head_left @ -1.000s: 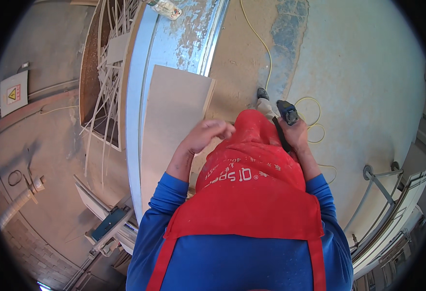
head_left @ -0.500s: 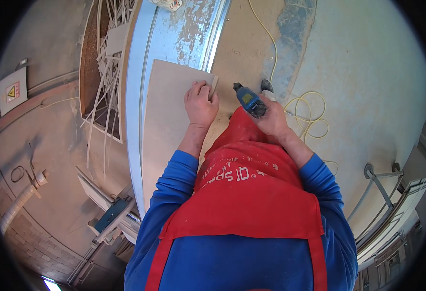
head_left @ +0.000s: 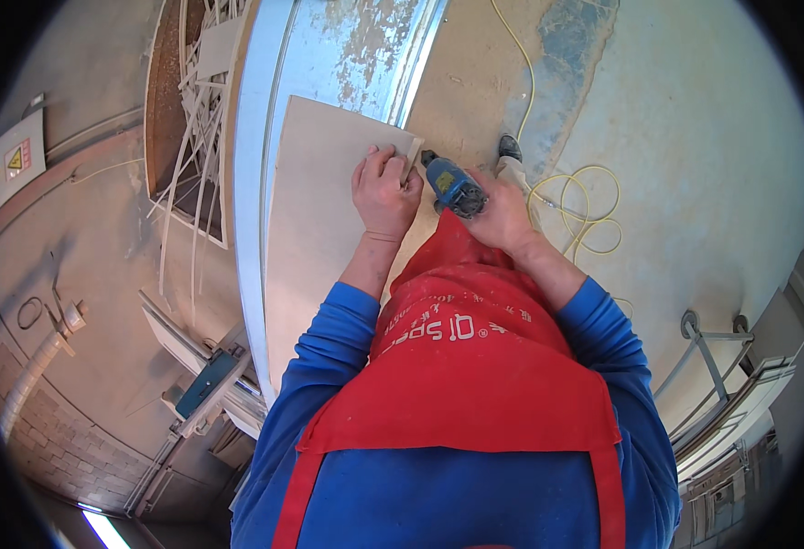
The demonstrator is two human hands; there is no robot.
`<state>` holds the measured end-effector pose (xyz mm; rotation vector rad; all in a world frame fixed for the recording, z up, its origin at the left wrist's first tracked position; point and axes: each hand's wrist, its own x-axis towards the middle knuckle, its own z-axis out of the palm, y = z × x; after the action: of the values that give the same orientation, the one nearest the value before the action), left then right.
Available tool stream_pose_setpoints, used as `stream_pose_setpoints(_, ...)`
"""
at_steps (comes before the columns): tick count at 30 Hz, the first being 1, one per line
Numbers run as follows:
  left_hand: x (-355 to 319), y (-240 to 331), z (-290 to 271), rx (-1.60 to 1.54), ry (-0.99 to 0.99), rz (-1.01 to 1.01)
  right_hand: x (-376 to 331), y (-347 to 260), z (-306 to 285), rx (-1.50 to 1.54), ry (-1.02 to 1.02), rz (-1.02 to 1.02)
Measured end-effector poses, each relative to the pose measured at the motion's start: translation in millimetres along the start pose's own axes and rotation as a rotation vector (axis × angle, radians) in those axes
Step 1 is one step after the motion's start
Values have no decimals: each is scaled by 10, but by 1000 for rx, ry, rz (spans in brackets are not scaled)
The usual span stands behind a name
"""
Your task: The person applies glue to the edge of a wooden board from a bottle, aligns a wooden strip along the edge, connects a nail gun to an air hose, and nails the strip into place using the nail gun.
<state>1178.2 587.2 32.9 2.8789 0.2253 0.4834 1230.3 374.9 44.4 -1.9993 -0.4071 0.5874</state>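
Note:
A flat pale board [head_left: 318, 174] lies along the metal table, its right edge towards my body. On that edge my left hand [head_left: 387, 197] presses with curled fingers, gripping a narrow wooden strip [head_left: 413, 156] that stands along the board's side. My right hand [head_left: 504, 218] is closed round a blue nail gun [head_left: 453, 185] with a black nose. The nose points left and sits close beside the strip; whether they touch I cannot tell. The gun's handle is mostly hidden by the hand.
The worn metal table [head_left: 315, 55] runs away at the left. Beyond it stands a bin [head_left: 153, 137] of thin offcuts [head_left: 202, 119]. A yellow hose [head_left: 594, 220] coils on the floor at the right. My shoe [head_left: 510, 146] shows near it, and a wheeled metal frame [head_left: 708, 357] stands lower right.
The nail gun has moved left in my right hand, its nose now close to the strip at the board's edge. My left hand keeps its hold on the strip.

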Motion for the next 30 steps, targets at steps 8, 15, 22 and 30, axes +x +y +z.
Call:
stream_pose_setpoints(8,-13,15,28,-13,34,-25,23,31,7,10,-4,17)
stream_pose_setpoints(15,-32,16,22,-21,56,-41,39,-4,-30,46,18,12)
stream_pose_setpoints(22,-142,-29,-68,-125,52,-141,-75,-240,-289,40,-11,99)
stream_pose_setpoints(30,-235,-103,-46,-267,72,-205,-58,-664,-344,-44,-92,277)
